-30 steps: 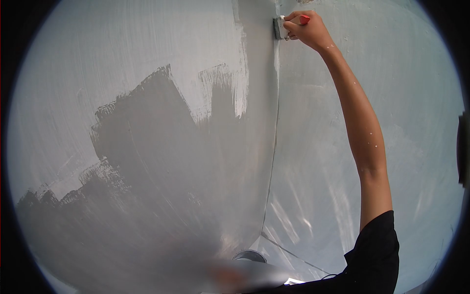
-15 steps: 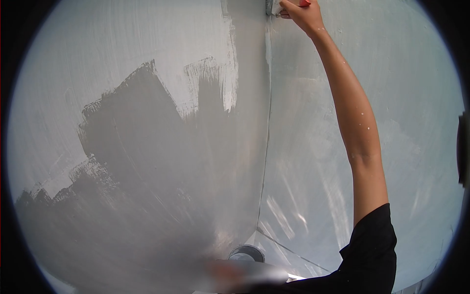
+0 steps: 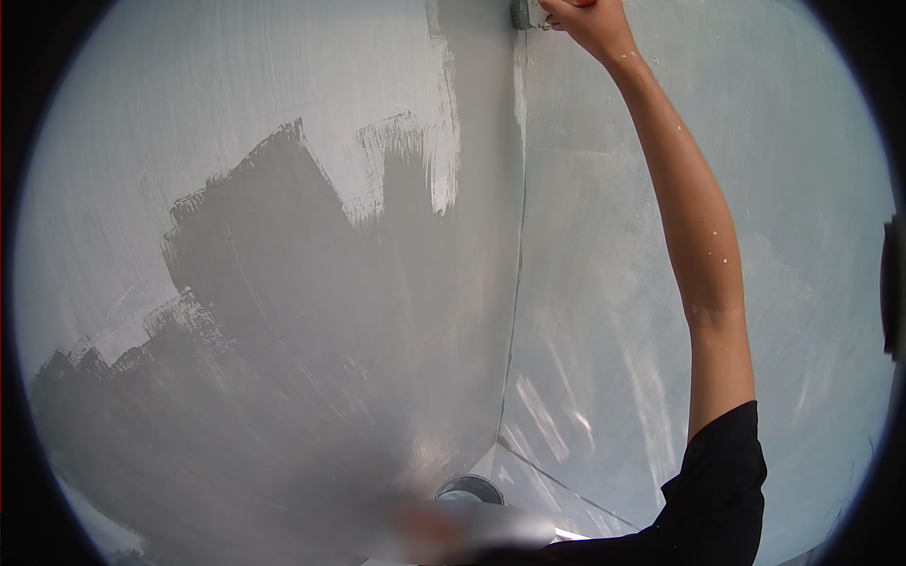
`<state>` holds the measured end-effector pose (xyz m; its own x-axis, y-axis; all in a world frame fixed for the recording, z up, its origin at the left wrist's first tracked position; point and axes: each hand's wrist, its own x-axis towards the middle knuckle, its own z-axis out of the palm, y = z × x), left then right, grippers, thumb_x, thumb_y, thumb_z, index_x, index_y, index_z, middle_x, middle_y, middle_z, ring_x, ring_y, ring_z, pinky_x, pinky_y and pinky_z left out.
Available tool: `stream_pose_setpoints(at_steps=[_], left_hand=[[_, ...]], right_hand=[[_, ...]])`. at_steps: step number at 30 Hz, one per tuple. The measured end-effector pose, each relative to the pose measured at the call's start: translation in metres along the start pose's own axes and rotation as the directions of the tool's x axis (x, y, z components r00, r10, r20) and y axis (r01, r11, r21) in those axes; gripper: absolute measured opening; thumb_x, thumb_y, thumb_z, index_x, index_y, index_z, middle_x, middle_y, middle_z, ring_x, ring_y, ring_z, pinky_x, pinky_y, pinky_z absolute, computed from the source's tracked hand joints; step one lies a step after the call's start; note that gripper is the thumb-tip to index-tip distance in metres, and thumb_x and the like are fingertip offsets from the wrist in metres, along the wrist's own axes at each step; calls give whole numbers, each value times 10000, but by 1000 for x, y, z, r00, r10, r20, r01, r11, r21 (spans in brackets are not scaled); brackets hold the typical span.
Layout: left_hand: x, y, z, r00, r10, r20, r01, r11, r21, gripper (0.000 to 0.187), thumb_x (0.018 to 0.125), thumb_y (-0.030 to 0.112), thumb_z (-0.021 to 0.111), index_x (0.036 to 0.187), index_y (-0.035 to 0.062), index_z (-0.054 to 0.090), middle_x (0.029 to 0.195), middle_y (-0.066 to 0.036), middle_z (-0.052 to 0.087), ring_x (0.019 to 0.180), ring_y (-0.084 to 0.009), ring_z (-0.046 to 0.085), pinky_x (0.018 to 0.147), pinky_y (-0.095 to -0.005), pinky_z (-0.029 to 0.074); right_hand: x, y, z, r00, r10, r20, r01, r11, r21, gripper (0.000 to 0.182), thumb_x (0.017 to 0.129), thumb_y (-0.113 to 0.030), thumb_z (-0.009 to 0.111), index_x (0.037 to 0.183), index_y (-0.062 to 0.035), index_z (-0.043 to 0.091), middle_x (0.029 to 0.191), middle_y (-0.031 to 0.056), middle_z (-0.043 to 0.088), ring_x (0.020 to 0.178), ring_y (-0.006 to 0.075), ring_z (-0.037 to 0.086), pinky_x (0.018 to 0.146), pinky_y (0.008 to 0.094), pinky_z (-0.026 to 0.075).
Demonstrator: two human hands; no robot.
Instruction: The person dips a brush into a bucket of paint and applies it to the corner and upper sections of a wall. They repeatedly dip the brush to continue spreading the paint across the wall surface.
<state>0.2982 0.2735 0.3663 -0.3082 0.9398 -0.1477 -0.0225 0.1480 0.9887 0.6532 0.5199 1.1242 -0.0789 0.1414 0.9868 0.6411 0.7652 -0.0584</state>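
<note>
Up at wall corner [image 3: 517,189], your right hand [image 3: 583,24] grips paintbrush [image 3: 521,13]. Left wall's grey coat [image 3: 311,311] half done; upper pale area [image 3: 236,85] remains. Left hand's state: cannot tell, blurred.

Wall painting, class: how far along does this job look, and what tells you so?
Done: grey paint covers the left wall's lower part and a strip beside the corner. In hand: the right hand holds a brush high at the corner. Left: the pale upper-left area and the pale right wall.
</note>
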Motion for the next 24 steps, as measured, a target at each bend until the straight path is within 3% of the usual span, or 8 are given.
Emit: stream_pose_setpoints(at_steps=[3,5,8,12,16,19,20,24], left_hand=[[4,-16,-3,999,32,-13,-32,999,-8,475,632,-111,610,1048,50,445,723,-72,570,545,-147,541,423,-324,405],[2,-24,-4,1000,20,-20,-21,999,-42,479,636,-107,615,1054,52,444,716,-73,569,531,-150,540,406,-323,403],[7,-42,-8,999,40,-35,-40,999,-3,482,642,-101,618,1063,55,441,706,-74,568,516,-156,547,381,-319,406],[-4,0,-14,999,-45,-2,45,999,0,485,642,-102,614,1068,55,440,706,-74,570,523,-156,549,390,-321,411],[0,-2,-14,999,-50,-9,50,999,10,448,638,-72,625,1032,34,438,699,-75,564,530,-171,568,400,-347,457],[-4,12,-8,999,-43,1,43,999,-29,463,630,-95,613,1041,41,447,702,-72,564,535,-154,550,407,-336,428],[-4,13,-9,999,-33,7,33,998,-47,483,626,-114,603,1055,49,451,706,-70,566,536,-141,535,410,-325,400],[9,-29,-14,998,50,-23,-51,998,-25,470,630,-117,594,1044,56,455,708,-68,568,535,-142,535,403,-325,425]], right_hand=[[-58,-22,26,993,-106,-54,81,935,-344,273,899,-187,710,1078,13,760,790,96,757,712,143,716,695,265,557],[-115,-20,35,993,-35,-111,16,986,-168,232,821,-137,700,985,13,768,619,119,669,577,177,639,636,297,521],[-208,-21,35,990,123,73,-103,968,-228,209,837,-114,707,990,10,777,694,127,723,642,174,700,662,289,540],[-197,-26,4,925,342,168,-331,939,-91,237,857,-128,696,1013,30,780,711,99,730,663,125,680,651,257,539],[-118,-31,-2,995,54,-86,-65,990,-129,253,864,-164,700,1022,17,779,660,65,701,638,95,657,615,244,510],[-99,-12,21,983,169,-79,-165,985,49,242,863,-165,699,1015,7,776,650,49,693,625,87,638,613,247,498],[-113,-3,29,993,80,-91,-88,993,-81,230,865,-154,690,1010,2,775,644,46,692,617,95,633,632,254,503],[-217,-15,35,992,126,-26,-127,990,-68,223,865,-132,689,997,26,775,647,58,694,610,111,627,638,266,506]])
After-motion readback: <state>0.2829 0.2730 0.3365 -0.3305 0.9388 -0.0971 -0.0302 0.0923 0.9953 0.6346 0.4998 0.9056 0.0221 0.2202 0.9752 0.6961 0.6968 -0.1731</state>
